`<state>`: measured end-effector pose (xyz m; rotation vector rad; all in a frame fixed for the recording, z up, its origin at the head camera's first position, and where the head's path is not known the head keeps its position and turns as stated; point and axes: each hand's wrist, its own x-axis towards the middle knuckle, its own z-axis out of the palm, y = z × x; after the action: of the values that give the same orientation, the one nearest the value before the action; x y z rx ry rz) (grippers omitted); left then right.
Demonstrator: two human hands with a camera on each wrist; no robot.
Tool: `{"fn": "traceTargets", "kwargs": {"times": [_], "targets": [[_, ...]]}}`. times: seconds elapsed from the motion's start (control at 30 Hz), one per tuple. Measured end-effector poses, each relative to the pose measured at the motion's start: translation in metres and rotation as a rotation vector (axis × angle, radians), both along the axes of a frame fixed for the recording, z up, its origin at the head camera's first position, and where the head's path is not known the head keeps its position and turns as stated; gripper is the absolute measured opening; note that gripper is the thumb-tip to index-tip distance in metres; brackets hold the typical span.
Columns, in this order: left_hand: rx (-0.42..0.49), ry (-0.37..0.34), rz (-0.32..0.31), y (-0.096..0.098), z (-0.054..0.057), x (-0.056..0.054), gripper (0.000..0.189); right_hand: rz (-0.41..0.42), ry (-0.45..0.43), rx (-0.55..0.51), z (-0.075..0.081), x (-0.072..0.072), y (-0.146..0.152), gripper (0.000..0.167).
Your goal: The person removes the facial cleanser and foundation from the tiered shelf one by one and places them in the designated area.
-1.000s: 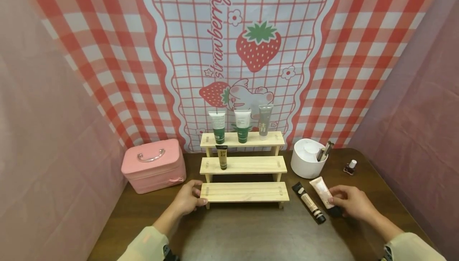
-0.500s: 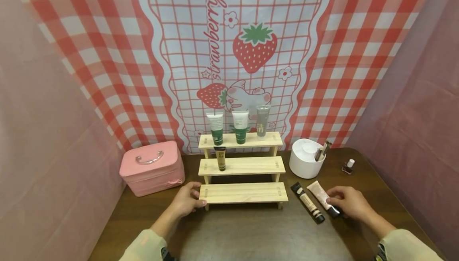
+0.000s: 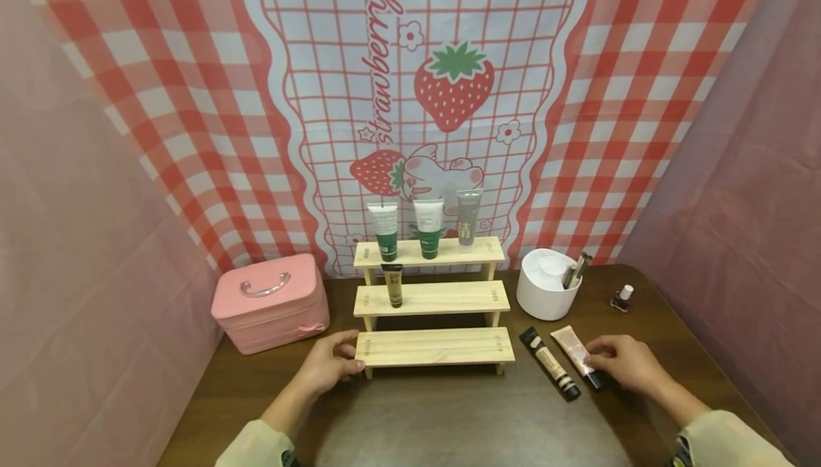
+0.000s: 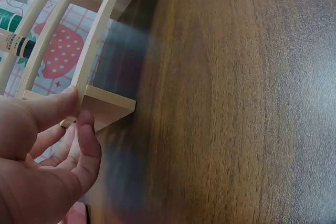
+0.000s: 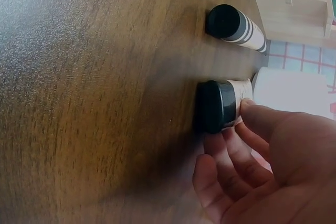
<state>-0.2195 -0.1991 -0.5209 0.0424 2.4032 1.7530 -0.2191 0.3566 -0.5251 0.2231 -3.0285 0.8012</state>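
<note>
My left hand (image 3: pixel 329 361) grips the left end of the lowest step of a three-step wooden display stand (image 3: pixel 433 348), thumb on its edge and fingers beneath in the left wrist view. On the right, my right hand (image 3: pixel 623 361) pinches a pale pink cosmetic tube (image 3: pixel 573 347) between thumb and fingers. The tube lies low over the table, its black cap (image 5: pixel 215 106) pointing toward me. Beside it lies a beige-and-black tube (image 3: pixel 549 363). A small gold tube (image 3: pixel 394 286) stands on the middle step; two green-and-white tubes (image 3: pixel 429 228) and a grey tube (image 3: pixel 468 219) stand on top.
A pink case (image 3: pixel 269 303) with a metal handle stands left of the stand. To the right are a white round organizer (image 3: pixel 545 292) holding some slim items and a small dark bottle (image 3: pixel 621 299) with a white cap. A strawberry-print cloth (image 3: pixel 378 60) hangs behind the table.
The pink tube's pale end has dipped slightly, and more of its black cap shows by my right hand. My left hand keeps its place on the stand. The head view has shifted a little.
</note>
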Motion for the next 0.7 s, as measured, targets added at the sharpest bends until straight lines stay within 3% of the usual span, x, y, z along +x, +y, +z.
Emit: {"fn": "traceTargets", "kwargs": {"times": [0.2, 0.37, 0.57, 0.7], "targets": [[-0.02, 0.024, 0.006, 0.002, 0.003, 0.001, 0.065, 0.019, 0.021, 0.013, 0.012, -0.003, -0.002, 0.021], [-0.034, 0.038, 0.016, 0.005, 0.008, 0.002, 0.064, 0.031, 0.085, -0.019, 0.042, -0.011, -0.02, 0.024], [-0.049, 0.034, 0.061, 0.007, 0.011, 0.004, 0.067, 0.122, 0.129, -0.089, 0.088, -0.027, -0.075, 0.02], [-0.059, 0.029, 0.085, 0.009, 0.009, 0.004, 0.067, 0.211, 0.168, -0.124, 0.11, -0.041, -0.12, 0.019]]}}
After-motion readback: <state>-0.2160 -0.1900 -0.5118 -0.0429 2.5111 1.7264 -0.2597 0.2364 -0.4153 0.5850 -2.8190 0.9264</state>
